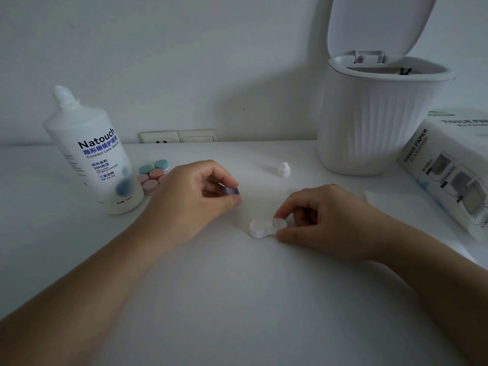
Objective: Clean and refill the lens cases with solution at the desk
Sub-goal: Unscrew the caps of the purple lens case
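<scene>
On the white desk (pixel 237 299), a white lens case (pixel 265 227) lay flat near the middle, just in front of the right hand (pixel 324 220). That hand pinched the case's right-hand well, thumb at the near edge and fingertip (pixel 277 214) on the pale cap (pixel 280 222) over it. The left-hand well stood open, with no cap on it.

The left hand (pixel 192 196) was held to the left of the case and apart from it. Its thumb and fingers were closed on a small bluish cap (pixel 232 191), gripped edgewise just above the desk.

A solution bottle (pixel 91 157) stood upright at the left rear, its nozzle uncovered. The bottle's small white top (pixel 284 169) stood alone on the desk further right, well apart from the bottle. Beside the bottle, partly behind the left hand, was a cluster of other cases (pixel 153 174) with teal and pink caps.

At the right rear stood a ribbed white bin (pixel 375 120) with its lid (pixel 377 22) raised. A tissue box (pixel 449 175) lay at the right edge, and a flat white tissue (pixel 396 204) lay on the desk between the box and the right hand.
</scene>
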Motion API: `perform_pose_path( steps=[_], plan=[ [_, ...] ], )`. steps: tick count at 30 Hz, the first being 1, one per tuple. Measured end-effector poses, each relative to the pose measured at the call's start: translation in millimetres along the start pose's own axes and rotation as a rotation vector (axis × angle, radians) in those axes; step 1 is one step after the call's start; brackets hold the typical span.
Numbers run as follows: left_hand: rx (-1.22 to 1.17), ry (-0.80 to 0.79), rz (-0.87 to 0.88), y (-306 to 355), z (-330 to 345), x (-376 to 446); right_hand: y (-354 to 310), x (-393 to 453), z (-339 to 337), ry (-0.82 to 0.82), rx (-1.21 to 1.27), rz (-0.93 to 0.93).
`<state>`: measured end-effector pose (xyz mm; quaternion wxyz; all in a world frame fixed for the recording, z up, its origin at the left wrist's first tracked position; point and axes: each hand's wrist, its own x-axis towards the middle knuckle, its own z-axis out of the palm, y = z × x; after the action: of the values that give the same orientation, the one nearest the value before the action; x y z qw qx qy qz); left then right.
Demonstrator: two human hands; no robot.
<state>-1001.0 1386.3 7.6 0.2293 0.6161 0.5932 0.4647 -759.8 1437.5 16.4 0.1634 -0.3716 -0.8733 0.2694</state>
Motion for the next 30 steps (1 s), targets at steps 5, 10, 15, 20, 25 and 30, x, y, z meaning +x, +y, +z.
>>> perform_pose_path(
  steps=[5,10,15,20,25,30],
  plan=[
    [0.268,-0.038,-0.001,-6,-3,-1,1,1,0,-0.005,0.011,0.003],
    [0.527,-0.095,0.091,1,-8,-1,3,2,0,0.000,0.011,0.003],
    [0.434,-0.128,0.057,1,-8,-3,4,2,0,0.009,0.001,-0.004],
    [0.434,-0.250,0.238,8,-3,-12,5,2,1,0.023,-0.010,0.000],
    [0.420,-0.259,0.259,5,7,-14,6,3,3,0.036,-0.011,-0.001],
    [0.395,-0.231,0.271,1,11,-13,7,2,5,0.063,-0.020,0.002]
  ],
)
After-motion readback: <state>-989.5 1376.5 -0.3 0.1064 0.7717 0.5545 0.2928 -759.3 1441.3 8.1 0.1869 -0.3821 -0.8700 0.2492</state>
